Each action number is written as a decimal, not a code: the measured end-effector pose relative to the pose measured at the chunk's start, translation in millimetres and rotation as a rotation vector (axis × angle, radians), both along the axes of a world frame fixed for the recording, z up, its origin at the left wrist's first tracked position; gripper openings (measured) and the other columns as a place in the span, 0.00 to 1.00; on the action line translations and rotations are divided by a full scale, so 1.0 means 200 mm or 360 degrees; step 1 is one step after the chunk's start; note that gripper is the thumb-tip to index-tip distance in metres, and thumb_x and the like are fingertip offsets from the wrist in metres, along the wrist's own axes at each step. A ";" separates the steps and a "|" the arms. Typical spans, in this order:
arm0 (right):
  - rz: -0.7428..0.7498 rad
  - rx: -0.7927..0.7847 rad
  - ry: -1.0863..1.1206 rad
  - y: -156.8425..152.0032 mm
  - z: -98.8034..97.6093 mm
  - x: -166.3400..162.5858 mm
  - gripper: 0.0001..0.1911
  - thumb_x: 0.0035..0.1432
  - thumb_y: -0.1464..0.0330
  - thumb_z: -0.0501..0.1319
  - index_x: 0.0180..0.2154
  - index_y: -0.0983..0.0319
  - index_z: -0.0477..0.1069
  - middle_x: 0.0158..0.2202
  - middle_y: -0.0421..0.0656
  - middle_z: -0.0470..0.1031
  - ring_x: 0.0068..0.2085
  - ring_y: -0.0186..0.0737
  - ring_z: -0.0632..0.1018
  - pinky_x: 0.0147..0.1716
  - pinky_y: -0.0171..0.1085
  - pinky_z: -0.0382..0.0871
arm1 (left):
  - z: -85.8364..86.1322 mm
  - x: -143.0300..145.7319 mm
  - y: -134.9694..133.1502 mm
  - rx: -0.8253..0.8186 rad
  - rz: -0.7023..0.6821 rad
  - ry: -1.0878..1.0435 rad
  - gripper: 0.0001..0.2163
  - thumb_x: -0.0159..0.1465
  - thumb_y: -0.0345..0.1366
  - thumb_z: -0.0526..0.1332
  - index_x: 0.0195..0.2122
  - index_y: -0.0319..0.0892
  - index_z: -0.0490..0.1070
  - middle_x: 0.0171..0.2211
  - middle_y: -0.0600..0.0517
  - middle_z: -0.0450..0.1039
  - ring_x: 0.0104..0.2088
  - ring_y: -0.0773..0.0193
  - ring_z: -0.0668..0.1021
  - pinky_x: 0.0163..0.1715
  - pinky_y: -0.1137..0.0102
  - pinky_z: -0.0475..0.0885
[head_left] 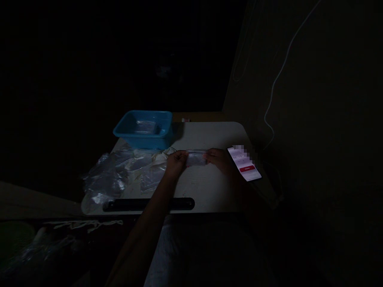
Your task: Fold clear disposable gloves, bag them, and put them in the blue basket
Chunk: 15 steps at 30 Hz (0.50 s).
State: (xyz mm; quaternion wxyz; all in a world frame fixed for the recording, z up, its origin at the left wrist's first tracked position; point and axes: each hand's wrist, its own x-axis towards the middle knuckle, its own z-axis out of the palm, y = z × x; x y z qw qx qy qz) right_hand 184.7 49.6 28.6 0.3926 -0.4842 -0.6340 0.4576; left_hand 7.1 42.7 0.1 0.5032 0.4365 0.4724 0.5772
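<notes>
Over the middle of a white table (203, 195), both hands hold a small folded clear plastic bag (196, 158). My left hand (176, 162) grips its left end with the fingers closed. At the other end my right hand (218, 158) pinches the bag's edge. Dim light hides the finer detail of the fingers. Loose clear plastic bags (110, 175) lie in a crumpled heap left of my hands, and one flatter bag (152, 177) rests close to my left wrist.
A blue plastic basin (143, 142) at the table's back left contains folded clear plastic (146, 127). A lit phone (245, 165) lies at the right edge. Along the front edge runs a black ledge (182, 203). A white cable (277, 77) hangs on the right wall.
</notes>
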 end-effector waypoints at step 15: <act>-0.0027 0.0109 -0.0058 0.00 -0.03 0.02 0.11 0.47 0.62 0.57 0.22 0.63 0.67 0.20 0.39 0.69 0.24 0.33 0.70 0.25 0.32 0.61 | -0.02 0.00 0.01 0.0002 -0.0015 -0.0025 0.14 0.45 0.45 0.65 0.24 0.38 0.71 0.13 0.57 0.65 0.12 0.72 0.66 0.13 0.75 0.60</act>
